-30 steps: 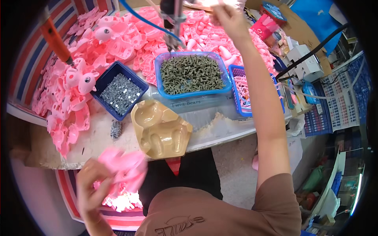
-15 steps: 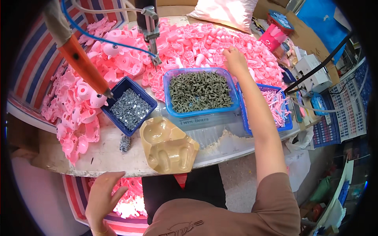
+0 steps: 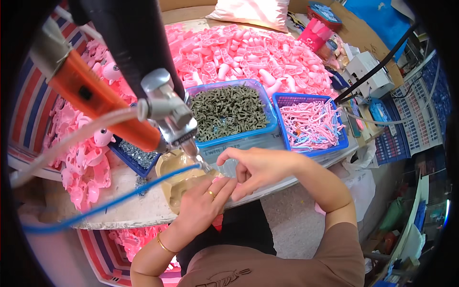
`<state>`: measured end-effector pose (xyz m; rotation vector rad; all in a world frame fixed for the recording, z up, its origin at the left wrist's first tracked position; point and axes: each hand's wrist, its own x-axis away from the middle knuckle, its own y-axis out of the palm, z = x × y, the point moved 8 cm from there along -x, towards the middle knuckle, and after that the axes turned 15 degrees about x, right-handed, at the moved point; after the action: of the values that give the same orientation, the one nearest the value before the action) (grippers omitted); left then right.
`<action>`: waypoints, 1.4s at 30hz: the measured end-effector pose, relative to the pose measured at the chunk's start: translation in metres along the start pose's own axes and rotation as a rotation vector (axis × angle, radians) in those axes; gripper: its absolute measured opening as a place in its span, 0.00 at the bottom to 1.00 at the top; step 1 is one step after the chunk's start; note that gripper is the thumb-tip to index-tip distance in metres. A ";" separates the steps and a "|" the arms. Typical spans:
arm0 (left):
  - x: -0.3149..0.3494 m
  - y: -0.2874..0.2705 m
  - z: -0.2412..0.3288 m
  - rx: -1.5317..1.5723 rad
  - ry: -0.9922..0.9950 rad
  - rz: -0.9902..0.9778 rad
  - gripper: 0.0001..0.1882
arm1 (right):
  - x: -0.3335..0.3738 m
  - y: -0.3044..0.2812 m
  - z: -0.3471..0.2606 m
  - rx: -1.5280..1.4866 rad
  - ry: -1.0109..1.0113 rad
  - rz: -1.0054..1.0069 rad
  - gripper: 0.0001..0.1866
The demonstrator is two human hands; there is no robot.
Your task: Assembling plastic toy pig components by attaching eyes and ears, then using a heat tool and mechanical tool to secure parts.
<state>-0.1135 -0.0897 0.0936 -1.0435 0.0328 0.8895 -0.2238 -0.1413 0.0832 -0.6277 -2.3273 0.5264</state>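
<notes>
My left hand point(image 3: 203, 201), with a ring and a bracelet, lies over the right side of the cream moulded holder point(image 3: 173, 165). Its fingers are together, pressing on a small pink plastic part point(image 3: 221, 180), mostly hidden beneath them. Close beside it, my right hand point(image 3: 260, 170) has its index finger and thumb apart and its other fingers curled; nothing shows in its grasp. Over the holder hangs a black air screwdriver point(image 3: 174, 119) with silver fittings, its tip close to my left fingertips.
A blue tray of screws point(image 3: 138, 165) sits left of the holder. Behind stand a clear-blue box of olive-green clips point(image 3: 229, 112) and a blue basket of pink strips point(image 3: 313, 124). Pink plastic parts point(image 3: 248, 52) pile up at the back. An orange-sleeved tool point(image 3: 100, 100) and blue hose point(image 3: 114, 196) cross the left.
My right hand has come back from the pink pile to the holder. My left hand has risen from below the table edge onto the holder. The screwdriver has swung down nearer.
</notes>
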 end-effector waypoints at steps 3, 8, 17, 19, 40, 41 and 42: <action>0.007 -0.011 0.000 0.050 -0.009 0.082 0.21 | -0.012 -0.043 0.043 -0.150 0.062 0.073 0.20; 0.025 -0.024 -0.006 0.104 -0.096 0.115 0.21 | 0.015 -0.207 0.161 0.374 0.280 1.302 0.14; 0.052 -0.028 -0.024 0.143 -0.207 0.189 0.21 | -0.035 -0.237 0.188 0.492 0.389 1.172 0.21; 0.051 -0.026 -0.023 0.174 -0.215 0.170 0.21 | -0.022 -0.247 0.194 0.430 0.518 1.252 0.16; 0.062 -0.024 -0.022 0.192 -0.216 0.167 0.23 | -0.098 -0.248 0.123 0.520 0.010 0.884 0.22; 0.060 -0.023 -0.021 0.191 -0.207 0.166 0.23 | -0.099 -0.258 0.130 0.522 0.071 0.942 0.21; 0.058 -0.023 -0.019 0.209 -0.209 0.158 0.24 | -0.101 -0.268 0.137 0.523 0.131 1.000 0.20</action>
<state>-0.0532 -0.0730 0.0760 -0.7575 0.0324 1.1102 -0.3292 -0.4406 0.0764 -1.4729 -1.5045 1.4127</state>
